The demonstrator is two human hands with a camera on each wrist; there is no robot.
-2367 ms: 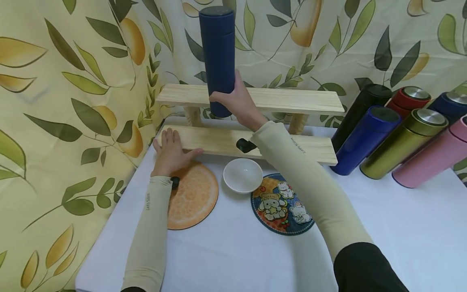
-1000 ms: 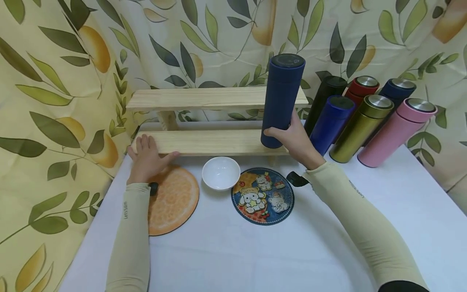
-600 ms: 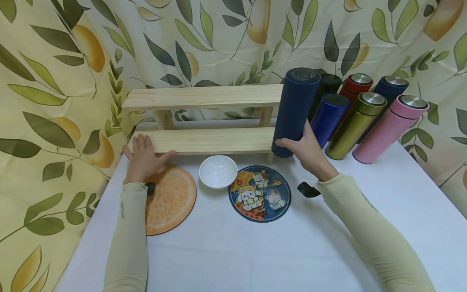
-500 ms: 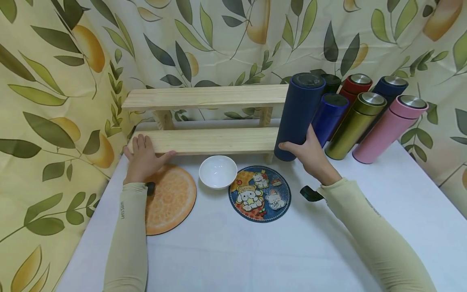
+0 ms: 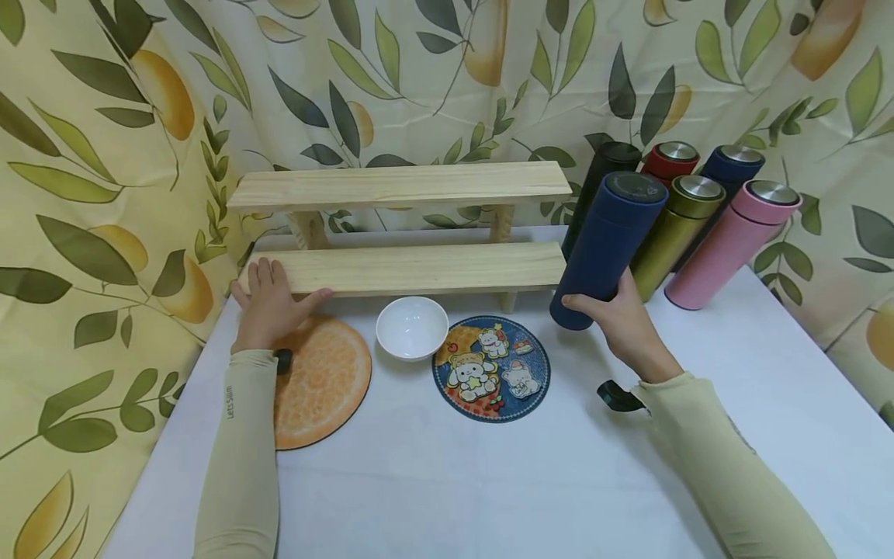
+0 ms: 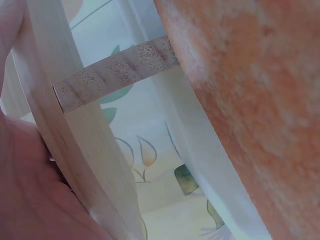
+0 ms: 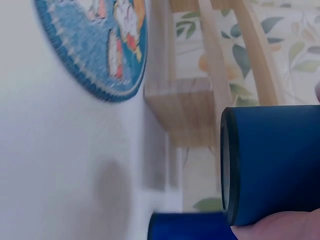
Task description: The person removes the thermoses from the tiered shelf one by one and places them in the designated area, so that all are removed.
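Observation:
My right hand (image 5: 625,326) grips a dark blue thermos flask (image 5: 608,252) near its base. The flask tilts to the right, held above the table beside the right end of a two-tier wooden shelf (image 5: 412,268). In the right wrist view the flask's base (image 7: 229,165) shows, with the bottom of a brighter blue flask (image 7: 187,227) below it; the head view hides that one behind the held flask. My left hand (image 5: 268,307) rests on the lower board's left end, fingers extended on top and thumb along the front. The palm (image 6: 35,185) lies against the board's edge (image 6: 55,135).
Black (image 5: 601,182), red (image 5: 670,159), navy (image 5: 729,167), olive-gold (image 5: 680,229) and pink (image 5: 733,244) flasks stand close together at right. Before the shelf are an orange-slice mat (image 5: 324,384), a white bowl (image 5: 412,328) and a round cartoon mat (image 5: 492,369). Patterned cloth (image 5: 412,78) hangs behind.
My right hand has carried the dark blue flask from above the shelf rightward and down, past its right end, towards the other flasks. My left hand keeps its place on the lower board.

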